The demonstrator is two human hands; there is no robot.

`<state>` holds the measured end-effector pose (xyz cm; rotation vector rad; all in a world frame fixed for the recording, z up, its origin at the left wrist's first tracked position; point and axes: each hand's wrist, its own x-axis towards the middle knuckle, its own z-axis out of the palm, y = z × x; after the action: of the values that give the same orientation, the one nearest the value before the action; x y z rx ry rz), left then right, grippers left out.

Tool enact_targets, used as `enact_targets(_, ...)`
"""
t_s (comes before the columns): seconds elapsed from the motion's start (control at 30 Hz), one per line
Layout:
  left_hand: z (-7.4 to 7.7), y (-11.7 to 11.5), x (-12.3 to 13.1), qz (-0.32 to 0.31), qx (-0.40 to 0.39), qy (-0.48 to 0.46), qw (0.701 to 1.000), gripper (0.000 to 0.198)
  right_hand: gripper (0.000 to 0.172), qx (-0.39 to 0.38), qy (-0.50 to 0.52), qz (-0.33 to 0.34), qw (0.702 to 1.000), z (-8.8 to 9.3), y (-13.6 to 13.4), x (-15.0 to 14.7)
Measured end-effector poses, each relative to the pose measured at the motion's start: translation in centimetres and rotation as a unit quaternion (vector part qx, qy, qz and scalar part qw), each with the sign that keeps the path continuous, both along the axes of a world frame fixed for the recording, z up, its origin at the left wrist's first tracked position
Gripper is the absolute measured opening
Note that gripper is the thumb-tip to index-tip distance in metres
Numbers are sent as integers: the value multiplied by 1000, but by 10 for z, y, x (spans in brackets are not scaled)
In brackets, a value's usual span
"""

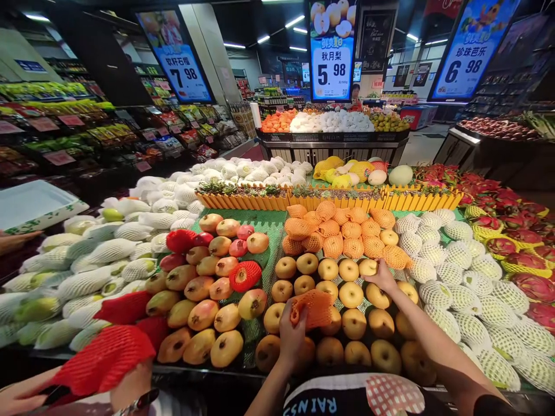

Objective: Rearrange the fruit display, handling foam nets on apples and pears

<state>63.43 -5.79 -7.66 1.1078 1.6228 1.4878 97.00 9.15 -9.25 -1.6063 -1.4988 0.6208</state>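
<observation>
My left hand point(293, 334) is closed around an empty orange foam net sleeve point(318, 309), held above the front rows of bare brown pears point(354, 322). Farther back and to the right, the fingers of my right hand point(384, 276) grip a bare pear point(367, 267) at the back row's right end. Just behind it lie pears in orange foam nets point(353, 248), with one loose net sleeve point(396, 257) draped to the right.
At left, a co-worker's hand point(130, 387) is beside red foam nets point(106, 358), near pomegranates point(203, 315). Far left, another hand point(17, 241) is by a white tray point(37, 205). White-netted fruit point(488, 312) lies right; a low orange fence point(333, 200) runs behind.
</observation>
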Motion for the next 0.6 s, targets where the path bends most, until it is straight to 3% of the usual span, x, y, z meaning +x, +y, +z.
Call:
enact_targets(0.27,12,3,6,-41,34,25,998,32,81,-60,-109,41,991,2,-2,0)
enact_targets(0.33,10,2,3,-36,29,24,999,34,73,-55,-132,50,988,10,0,11)
enact_targets(0.43,6,-1,-2,-23,22,14,999,41,44,-10,-213,-6,977,23,9,37)
enact_targets(0.47,5,-2,-4,-22,25,10,999,43,42,3,-241,-37,970,26,13,46)
enact_targets(0.6,11,-9,-9,-73,50,39,995,39,66,-3,-299,-85,950,25,25,66)
